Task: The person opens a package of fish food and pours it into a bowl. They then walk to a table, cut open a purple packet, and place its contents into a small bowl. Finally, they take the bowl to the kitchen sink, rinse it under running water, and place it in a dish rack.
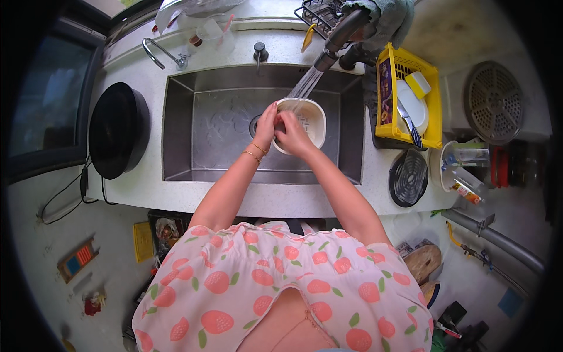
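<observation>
Both my hands meet over the left side of a white oval bowl or basket (317, 115) with a slotted pattern inside, low in a stainless steel sink (228, 154). My left hand (266, 125), with thin bracelets at the wrist, lies at its left rim. The curled fingers of my right hand (294, 134) touch my left hand above the bowl. Whether something small is between the fingers cannot be seen. Water runs in several jets from a grey faucet head (325, 60) into the bowl. The sink drain (254, 126) is partly hidden behind my left hand.
A black pan (118, 130) stands left of the sink. Behind it are a small chrome tap (163, 55) and a soap dispenser (260, 53). To the right, a yellow plastic basket (433, 132) holds a sponge, a white dish and a knife. A black round drain cover (409, 178) lies nearer.
</observation>
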Action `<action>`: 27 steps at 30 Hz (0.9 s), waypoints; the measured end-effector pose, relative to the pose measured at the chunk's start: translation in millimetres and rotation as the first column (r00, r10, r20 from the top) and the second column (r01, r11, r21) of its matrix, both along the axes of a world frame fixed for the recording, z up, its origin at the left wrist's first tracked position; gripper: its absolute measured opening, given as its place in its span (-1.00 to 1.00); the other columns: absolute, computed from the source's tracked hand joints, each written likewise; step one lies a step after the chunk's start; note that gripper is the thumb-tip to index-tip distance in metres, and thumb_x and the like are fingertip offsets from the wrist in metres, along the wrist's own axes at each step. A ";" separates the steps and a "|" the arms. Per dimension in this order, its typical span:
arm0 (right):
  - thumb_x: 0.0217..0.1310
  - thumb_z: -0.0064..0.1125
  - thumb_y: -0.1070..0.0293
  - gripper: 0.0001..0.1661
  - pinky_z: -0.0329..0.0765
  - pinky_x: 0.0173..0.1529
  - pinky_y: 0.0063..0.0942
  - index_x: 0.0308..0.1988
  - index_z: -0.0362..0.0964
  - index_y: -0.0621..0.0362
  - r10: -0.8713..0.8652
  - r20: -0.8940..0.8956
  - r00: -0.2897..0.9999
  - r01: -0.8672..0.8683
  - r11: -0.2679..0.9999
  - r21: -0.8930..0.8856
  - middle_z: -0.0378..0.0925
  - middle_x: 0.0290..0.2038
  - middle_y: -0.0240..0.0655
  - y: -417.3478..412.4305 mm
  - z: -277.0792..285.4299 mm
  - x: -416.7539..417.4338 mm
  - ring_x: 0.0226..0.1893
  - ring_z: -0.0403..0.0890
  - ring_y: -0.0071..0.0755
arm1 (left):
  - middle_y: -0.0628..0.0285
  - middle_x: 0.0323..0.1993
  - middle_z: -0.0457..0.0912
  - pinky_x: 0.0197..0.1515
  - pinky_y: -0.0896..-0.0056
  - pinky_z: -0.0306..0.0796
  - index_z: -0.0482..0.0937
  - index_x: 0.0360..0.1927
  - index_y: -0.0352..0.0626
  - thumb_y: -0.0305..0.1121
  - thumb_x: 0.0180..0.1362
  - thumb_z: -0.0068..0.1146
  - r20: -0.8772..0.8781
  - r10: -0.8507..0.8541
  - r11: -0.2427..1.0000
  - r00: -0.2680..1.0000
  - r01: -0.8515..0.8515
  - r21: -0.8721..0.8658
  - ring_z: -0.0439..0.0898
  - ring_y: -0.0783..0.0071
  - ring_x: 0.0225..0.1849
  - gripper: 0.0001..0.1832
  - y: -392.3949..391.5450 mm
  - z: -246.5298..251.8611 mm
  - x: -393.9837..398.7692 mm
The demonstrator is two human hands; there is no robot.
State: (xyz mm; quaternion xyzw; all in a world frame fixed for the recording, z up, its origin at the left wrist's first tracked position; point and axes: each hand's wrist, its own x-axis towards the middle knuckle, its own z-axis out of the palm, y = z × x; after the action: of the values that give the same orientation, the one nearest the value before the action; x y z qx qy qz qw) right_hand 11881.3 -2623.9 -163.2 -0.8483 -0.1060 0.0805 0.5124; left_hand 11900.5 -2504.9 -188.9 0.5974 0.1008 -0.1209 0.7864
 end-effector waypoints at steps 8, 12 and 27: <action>0.09 0.09 0.33 -0.68 0.50 -0.07 -0.14 -0.13 0.34 0.19 -0.026 0.030 0.999 0.040 0.653 -0.756 0.43 -0.19 -0.12 -21.0 -11.1 1.1 -0.17 0.54 0.00 | 0.26 -0.07 0.55 0.02 0.52 0.32 0.47 0.05 -0.30 -0.09 0.36 -0.18 0.045 0.072 0.989 0.996 -0.078 0.130 0.46 0.59 -0.06 -0.54 -4.4 5.1 1.8; 0.14 0.01 0.41 -0.68 0.52 -0.09 -0.24 -0.08 0.35 0.24 -0.151 -0.253 0.955 0.023 0.894 -0.447 0.52 -0.13 -0.07 -27.0 -15.8 -2.6 -0.16 0.60 -0.07 | 0.07 -0.02 0.49 0.09 0.38 0.31 0.34 0.15 -0.32 -0.07 0.26 -0.02 0.270 -0.013 0.901 0.963 -0.105 0.421 0.46 0.29 0.02 -0.44 0.1 5.1 4.9; 0.12 -0.02 0.29 -0.70 0.40 0.04 -0.22 -0.16 0.53 0.07 -0.368 0.163 0.915 0.392 0.907 -0.153 0.56 -0.15 -0.16 -33.1 -7.9 47.8 -0.08 0.53 -0.07 | -0.18 -0.01 0.46 0.04 0.20 0.37 -0.02 0.29 -0.28 -0.20 -0.01 0.31 0.336 -0.212 0.848 0.918 0.002 0.529 0.51 -0.02 0.00 -0.09 -6.3 27.2 -3.2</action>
State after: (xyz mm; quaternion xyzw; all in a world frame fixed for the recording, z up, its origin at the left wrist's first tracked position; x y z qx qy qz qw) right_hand 11929.1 -2657.0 -171.1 -0.8994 0.0361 -0.0670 0.4305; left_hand 11897.2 -2511.2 -161.7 0.8035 -0.0593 -0.0150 0.5922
